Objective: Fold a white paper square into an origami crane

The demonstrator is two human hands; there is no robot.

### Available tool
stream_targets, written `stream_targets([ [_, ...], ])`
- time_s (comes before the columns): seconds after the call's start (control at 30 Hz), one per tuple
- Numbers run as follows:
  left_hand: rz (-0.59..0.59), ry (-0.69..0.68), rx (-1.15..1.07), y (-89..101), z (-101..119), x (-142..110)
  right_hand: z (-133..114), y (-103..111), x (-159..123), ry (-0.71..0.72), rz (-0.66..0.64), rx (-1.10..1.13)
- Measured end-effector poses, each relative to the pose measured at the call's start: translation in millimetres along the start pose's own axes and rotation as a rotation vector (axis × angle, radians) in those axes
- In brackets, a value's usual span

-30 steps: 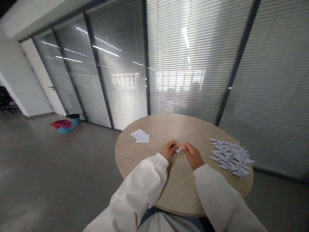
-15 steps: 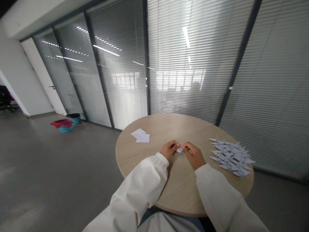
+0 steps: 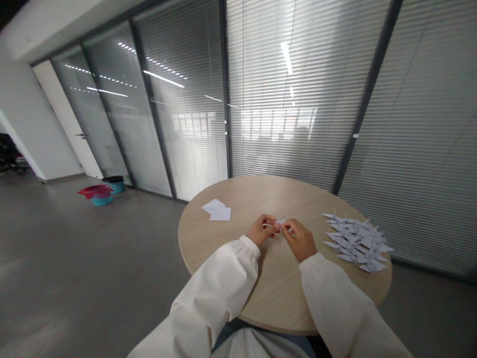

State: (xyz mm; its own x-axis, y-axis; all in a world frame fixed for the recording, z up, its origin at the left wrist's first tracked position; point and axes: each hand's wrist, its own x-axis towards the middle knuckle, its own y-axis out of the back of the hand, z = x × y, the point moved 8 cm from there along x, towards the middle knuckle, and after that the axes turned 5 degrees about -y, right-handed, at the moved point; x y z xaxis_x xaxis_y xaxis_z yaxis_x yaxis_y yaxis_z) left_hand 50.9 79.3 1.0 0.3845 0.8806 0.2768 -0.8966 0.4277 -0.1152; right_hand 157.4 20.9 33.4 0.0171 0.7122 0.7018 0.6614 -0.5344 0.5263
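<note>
Over the middle of the round table, my left hand (image 3: 262, 229) and my right hand (image 3: 300, 239) meet fingertip to fingertip. Both pinch a small piece of folded white paper (image 3: 280, 222), mostly hidden by the fingers, so its exact folds cannot be made out. To the right of my right hand lies a dense group of white folded paper cranes (image 3: 356, 241). Left of my left hand, a few flat white paper sheets (image 3: 220, 213) overlap on the tabletop.
The round wooden table (image 3: 219, 248) stands close to a glass partition with blinds (image 3: 290, 159). On the grey floor at left are a blue bin with a red liner (image 3: 97, 193) and another with a black liner (image 3: 115, 184). A white door (image 3: 69, 119) is farther back.
The folded paper has shifted between my fingertips and now shows above them instead of below. My left fingers have changed their hold slightly; the cranes and flat sheets stay put.
</note>
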Motion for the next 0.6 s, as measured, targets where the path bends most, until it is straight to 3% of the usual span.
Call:
stream_targets([
  [0.13, -0.007, -0.066, 0.033, 1.9, 6.7, 2.2, 0.1, 3.5, 1.6, -0.047, -0.004, 0.094],
  [0.33, 0.003, -0.134, 0.198, 4.6, 12.0, 3.0, 22.5, 7.3, 2.6, -0.267, 0.106, 0.268],
  [0.6, 0.031, -0.239, 0.309, 6.7, 22.7, 2.6, 23.9, -14.5, 2.3, -0.279, -0.152, 0.351],
])
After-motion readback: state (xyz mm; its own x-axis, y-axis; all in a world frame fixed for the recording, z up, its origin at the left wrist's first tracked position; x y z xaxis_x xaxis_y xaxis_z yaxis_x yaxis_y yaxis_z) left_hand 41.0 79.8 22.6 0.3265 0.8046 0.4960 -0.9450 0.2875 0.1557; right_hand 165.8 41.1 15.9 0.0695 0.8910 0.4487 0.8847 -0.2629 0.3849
